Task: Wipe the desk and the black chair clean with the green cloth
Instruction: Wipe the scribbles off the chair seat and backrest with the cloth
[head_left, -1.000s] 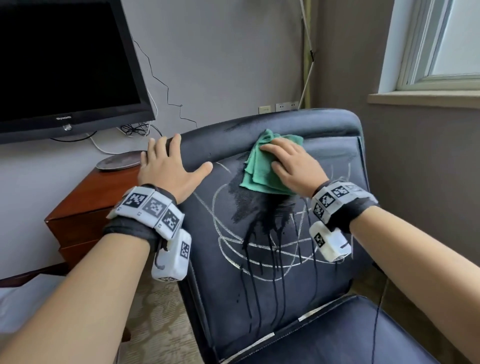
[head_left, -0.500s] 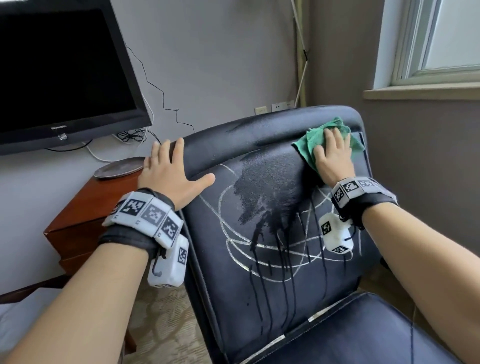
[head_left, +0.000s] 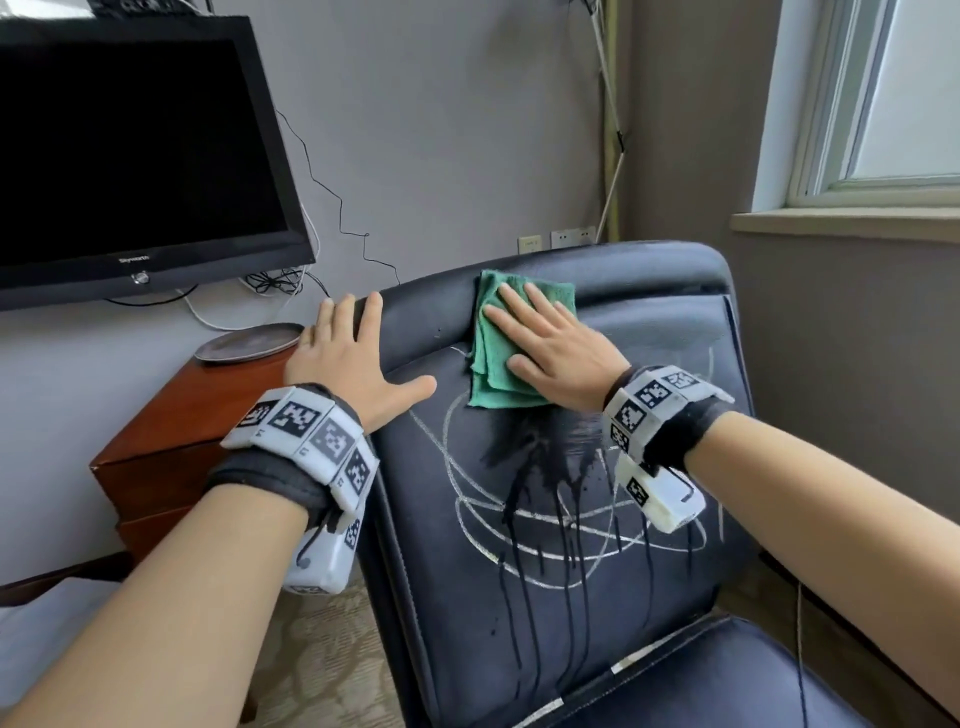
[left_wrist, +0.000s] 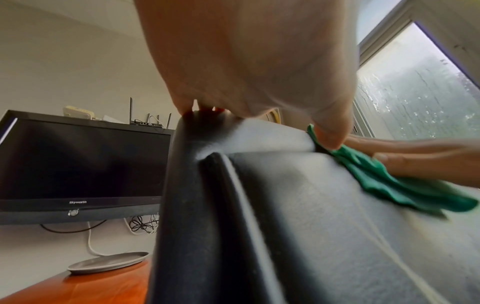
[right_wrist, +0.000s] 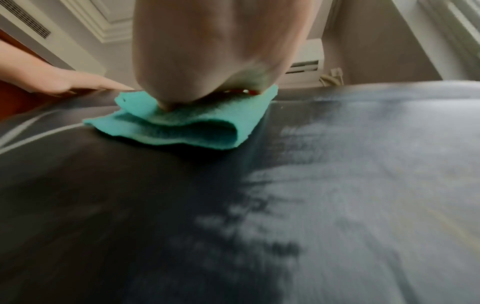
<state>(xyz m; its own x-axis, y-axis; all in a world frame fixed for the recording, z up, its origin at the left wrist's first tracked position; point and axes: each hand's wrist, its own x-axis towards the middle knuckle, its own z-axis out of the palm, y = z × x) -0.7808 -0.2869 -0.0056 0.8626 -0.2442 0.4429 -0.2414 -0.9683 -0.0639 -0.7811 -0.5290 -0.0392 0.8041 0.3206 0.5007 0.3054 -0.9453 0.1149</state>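
Pressing the green cloth (head_left: 506, 343) flat with straight fingers (head_left: 524, 306), the right hand (head_left: 553, 345) holds it on the upper backrest of the black chair (head_left: 566, 566), chalk marks (head_left: 524, 512) directly below, while the left hand (head_left: 353, 358), fingers spread, braces the backrest's left edge.

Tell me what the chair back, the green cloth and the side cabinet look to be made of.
Black chair: smooth leather or vinyl, probably faux; it has a dull sheen, and liquid runs down it in streaks rather than soaking in.
Green cloth: soft napped fabric, likely microfibre or terry; folded in floppy layers under the right hand.
Cabinet: reddish-brown wood or veneer with a glossy varnish.
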